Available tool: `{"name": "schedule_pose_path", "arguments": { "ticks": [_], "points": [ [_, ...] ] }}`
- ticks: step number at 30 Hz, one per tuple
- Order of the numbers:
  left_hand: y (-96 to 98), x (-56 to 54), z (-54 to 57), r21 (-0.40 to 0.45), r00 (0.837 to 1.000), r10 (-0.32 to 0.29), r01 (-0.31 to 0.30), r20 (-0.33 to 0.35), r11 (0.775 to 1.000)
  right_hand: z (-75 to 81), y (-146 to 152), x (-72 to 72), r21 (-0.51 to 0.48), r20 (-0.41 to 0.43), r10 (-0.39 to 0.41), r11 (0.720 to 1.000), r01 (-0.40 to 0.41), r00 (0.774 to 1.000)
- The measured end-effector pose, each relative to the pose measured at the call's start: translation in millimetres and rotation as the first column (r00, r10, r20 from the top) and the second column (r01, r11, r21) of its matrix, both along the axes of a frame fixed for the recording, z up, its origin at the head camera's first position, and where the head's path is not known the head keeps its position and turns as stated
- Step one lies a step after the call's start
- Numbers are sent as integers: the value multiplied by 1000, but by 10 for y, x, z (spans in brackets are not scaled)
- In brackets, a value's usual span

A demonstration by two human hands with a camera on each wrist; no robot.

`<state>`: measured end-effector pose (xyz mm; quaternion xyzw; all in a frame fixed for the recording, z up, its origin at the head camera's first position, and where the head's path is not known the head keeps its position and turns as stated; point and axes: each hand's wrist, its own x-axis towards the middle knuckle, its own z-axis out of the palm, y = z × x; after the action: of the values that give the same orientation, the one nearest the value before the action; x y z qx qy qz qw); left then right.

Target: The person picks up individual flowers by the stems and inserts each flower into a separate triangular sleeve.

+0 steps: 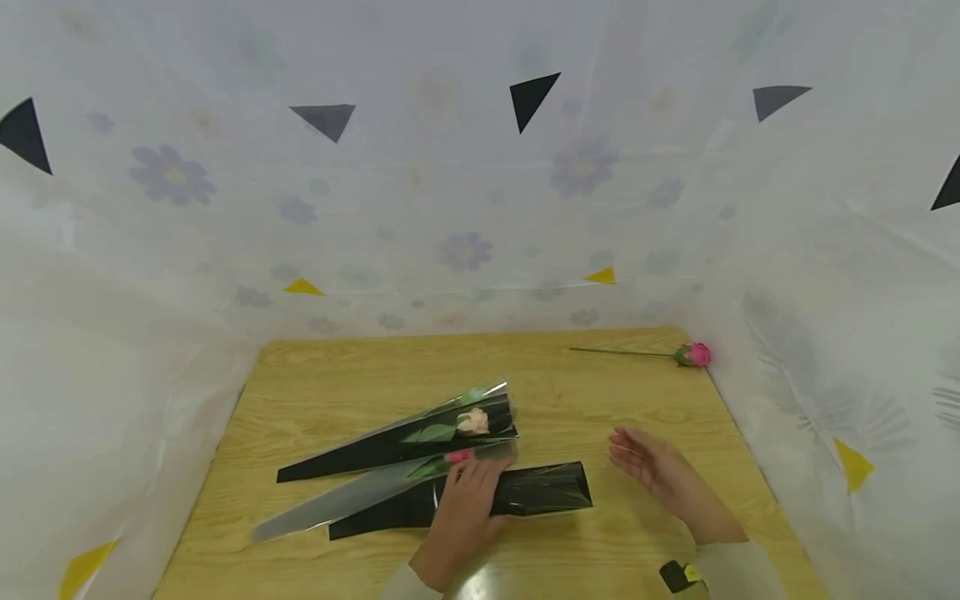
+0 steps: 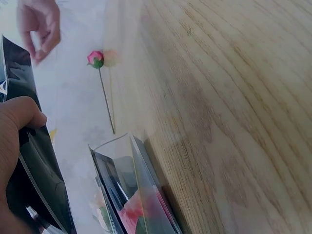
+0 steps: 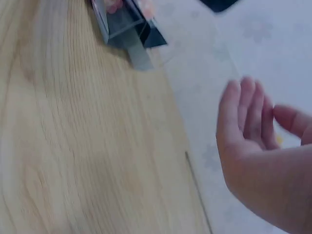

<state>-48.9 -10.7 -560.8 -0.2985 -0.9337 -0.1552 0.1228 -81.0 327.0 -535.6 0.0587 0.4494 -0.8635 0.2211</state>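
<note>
My left hand (image 1: 467, 504) grips a black flower sleeve (image 1: 543, 489) with a clear front around its middle. In the left wrist view the thumb lies over the sleeve's (image 2: 43, 165) dark film. Beside it is a frosted sleeve (image 1: 322, 503) with a pinkish-red rose (image 1: 459, 456), partly behind the left fingers. Farther back, another black sleeve (image 1: 337, 461) holds a pale peach rose (image 1: 472, 422). My right hand (image 1: 656, 471) hovers to the right of the gripped sleeve's wide end, fingers loosely bent and nothing in them; the right wrist view shows the same hand (image 3: 253, 131) with a bare palm.
A loose pink rose (image 1: 699, 355) lies at the table's far right corner, its stem pointing left. White patterned sheeting (image 1: 465, 192) walls the wooden table (image 1: 360, 367) at the back and sides. A small black and yellow object (image 1: 675, 575) sits by the right sleeve.
</note>
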Motion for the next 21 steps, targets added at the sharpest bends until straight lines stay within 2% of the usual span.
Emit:
{"name": "schedule_pose_path", "arguments": {
  "ticks": [2, 4, 6, 9, 12, 14, 17, 21],
  "points": [
    [-13, 1, -6, 11, 1000, -3, 3, 1, 1000, -57, 109, -113, 20, 45, -124, 992, 123, 991],
    [-21, 4, -12, 16, 1000, -5, 5, -5, 1000, -108, 225, -229, 52, 69, -226, 974, 223, 972],
    [-24, 8, -19, 20, 1000, -5, 5, -13, 1000, -141, 330, -346, 79, 103, -294, 955, 287, 950],
    [-30, 17, -26, 21, 1000, 0, 1, -21, 1000, -164, 457, -507, 65, 193, -339, 941, 332, 921],
    [-31, 44, -31, 16, 1000, -6, 6, -21, 1000, -154, 546, -624, 17, 295, -365, 926, 377, 883],
    [-25, 73, -37, 28, 1000, -19, 20, -17, 999, -139, 589, -677, 16, 350, -394, 910, 415, 850],
    [-11, 123, -52, 65, 999, -42, 43, -13, 997, -112, 621, -732, 45, 375, -437, 890, 455, 818],
    [-10, 166, -66, 107, 999, -49, 49, -5, 993, -82, 633, -822, 88, 364, -480, 871, 484, 798]
  ]
}}
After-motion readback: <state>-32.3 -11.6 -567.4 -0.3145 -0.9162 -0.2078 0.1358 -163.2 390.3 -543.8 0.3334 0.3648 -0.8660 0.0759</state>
